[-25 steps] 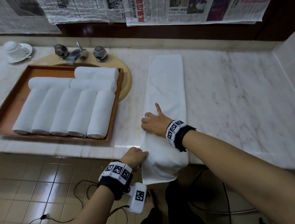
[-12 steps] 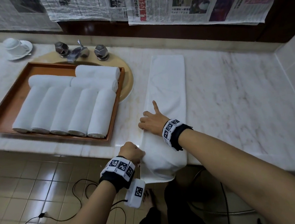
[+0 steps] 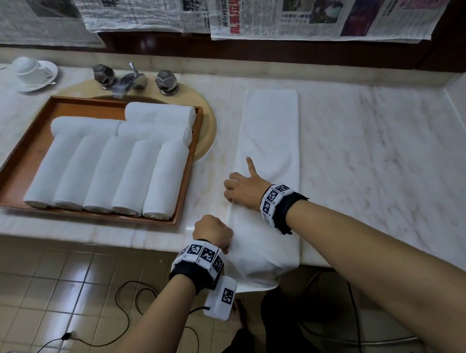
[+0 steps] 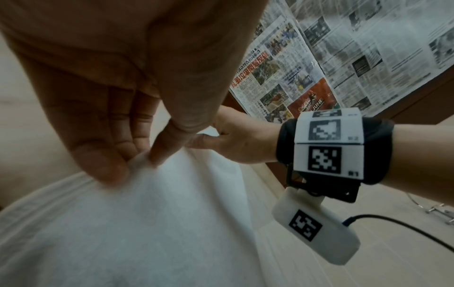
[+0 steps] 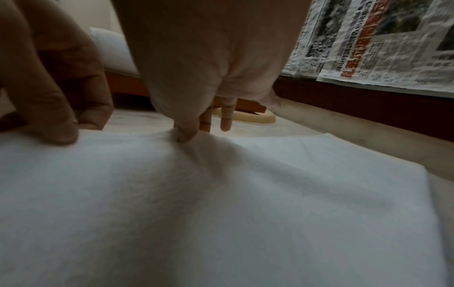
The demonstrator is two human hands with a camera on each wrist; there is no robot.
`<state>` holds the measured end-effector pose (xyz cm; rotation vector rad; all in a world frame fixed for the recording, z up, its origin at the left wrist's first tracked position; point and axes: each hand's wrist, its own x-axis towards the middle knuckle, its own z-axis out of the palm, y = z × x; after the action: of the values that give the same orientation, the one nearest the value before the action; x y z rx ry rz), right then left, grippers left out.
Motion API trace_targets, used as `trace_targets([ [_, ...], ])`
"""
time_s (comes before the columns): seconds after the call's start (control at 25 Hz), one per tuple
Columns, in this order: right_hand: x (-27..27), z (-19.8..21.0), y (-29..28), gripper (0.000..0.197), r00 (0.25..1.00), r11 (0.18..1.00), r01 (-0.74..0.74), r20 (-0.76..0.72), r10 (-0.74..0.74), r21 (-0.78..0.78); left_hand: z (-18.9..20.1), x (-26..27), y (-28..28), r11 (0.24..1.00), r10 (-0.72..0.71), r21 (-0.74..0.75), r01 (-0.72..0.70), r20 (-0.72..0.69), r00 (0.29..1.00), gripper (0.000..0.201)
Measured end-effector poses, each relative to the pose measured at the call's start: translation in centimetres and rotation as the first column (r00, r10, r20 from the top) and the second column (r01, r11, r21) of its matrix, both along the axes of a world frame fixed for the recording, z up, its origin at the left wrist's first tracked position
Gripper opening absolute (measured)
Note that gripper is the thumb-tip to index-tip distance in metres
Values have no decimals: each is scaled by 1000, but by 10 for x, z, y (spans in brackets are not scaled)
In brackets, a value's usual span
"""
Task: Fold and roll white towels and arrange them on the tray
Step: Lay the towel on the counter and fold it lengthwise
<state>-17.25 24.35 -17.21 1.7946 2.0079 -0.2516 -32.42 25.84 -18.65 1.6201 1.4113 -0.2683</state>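
Head view: the towel (image 3: 270,134), folded long on the counter (image 3: 377,151), overhangs its edge; it is pinched by the left hand (image 3: 213,232) and right hand (image 3: 242,189) beside the tray (image 3: 30,161).
Left wrist view: the pinch is shallow; the layers could be pulled askew.
Right wrist view: bunched cloth could spoil the roll.

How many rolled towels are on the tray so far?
7 rolled towels on the tray: five side by side along the front, two crosswise behind them, one on top at back right. Others may be hidden.

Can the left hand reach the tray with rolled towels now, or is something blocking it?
Probably yes: bare counter lies between the left hand and the tray. But it pinches the flat towel, so it must let go first.
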Motion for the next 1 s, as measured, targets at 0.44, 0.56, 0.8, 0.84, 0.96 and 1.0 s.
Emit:
trace_targets([
  [0.44, 23, 7, 16, 33, 998, 994, -30, -55, 24, -104, -3, 12, 12, 996, -39, 73, 43, -55, 998, 17],
  [0.56, 24, 14, 25, 30, 999, 996, -49, -19, 48, -75, -3, 19, 14, 993, -35, 109, 45, -89, 995, 13],
  [0.8, 31, -3, 27, 24, 999, 999, -20, -33, 21, 26, -3, 30, 20, 985, -18, 172, 29, -63, 998, 14],
  [0.84, 32, -3, 29, 24, 999, 999, -24, -39, 25, 39, -3, 32, 20, 983, -23, 181, 35, -67, 997, 14],
  [0.96, 28, -13, 26, 27, 992, 994, 25, -125, -11, 110, 1, 36, 21, 981, -38, 185, 61, -121, 992, 14],
  [1.0, 27, -19, 18, 30, 980, 981, 100, -186, -68, 165, 2, 37, 22, 981, -42, 182, 66, -133, 990, 15],
])
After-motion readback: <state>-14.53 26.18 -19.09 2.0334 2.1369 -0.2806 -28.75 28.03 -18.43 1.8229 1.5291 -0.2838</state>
